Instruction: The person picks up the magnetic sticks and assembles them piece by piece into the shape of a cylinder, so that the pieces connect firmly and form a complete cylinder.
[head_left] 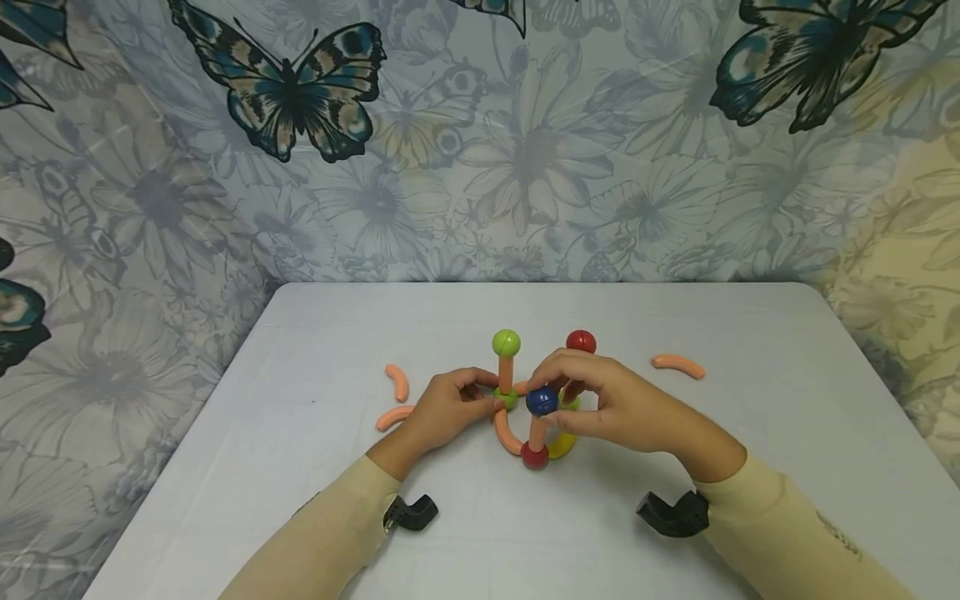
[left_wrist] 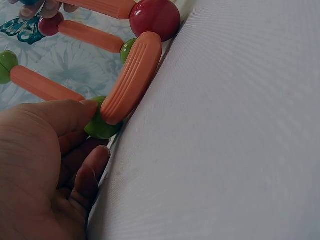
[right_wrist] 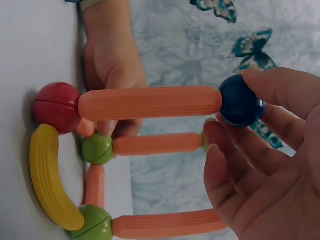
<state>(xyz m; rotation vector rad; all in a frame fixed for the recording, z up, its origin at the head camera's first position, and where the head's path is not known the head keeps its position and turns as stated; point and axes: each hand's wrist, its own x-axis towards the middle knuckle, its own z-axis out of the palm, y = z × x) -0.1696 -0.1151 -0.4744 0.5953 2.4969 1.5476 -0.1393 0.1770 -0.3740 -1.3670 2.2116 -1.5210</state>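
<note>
A ring-shaped toy frame of balls and rods stands mid-table between the hands. My left hand (head_left: pixel 448 410) pinches the lower green ball (left_wrist: pixel 103 125) at the ring's left side, thumb on top of it. From the front red ball (right_wrist: pixel 57 107) rises a straight orange rod (right_wrist: pixel 150 103), tipped by a blue ball (head_left: pixel 542 401). Around that blue ball the right hand (head_left: pixel 626 404) closes its thumb and fingertips. A curved orange piece (left_wrist: pixel 132 80) and a curved yellow piece (right_wrist: pixel 50 177) join the base balls. Other upright rods carry a green ball (head_left: pixel 506 342) and a red ball (head_left: pixel 581 341).
Two loose curved orange pieces, one farther back (head_left: pixel 397 382) and one nearer (head_left: pixel 393 417), lie left of the frame. Another orange piece (head_left: pixel 678 366) lies to the right. Butterfly-patterned fabric (head_left: pixel 525 167) hangs behind the white table (head_left: pixel 337 333).
</note>
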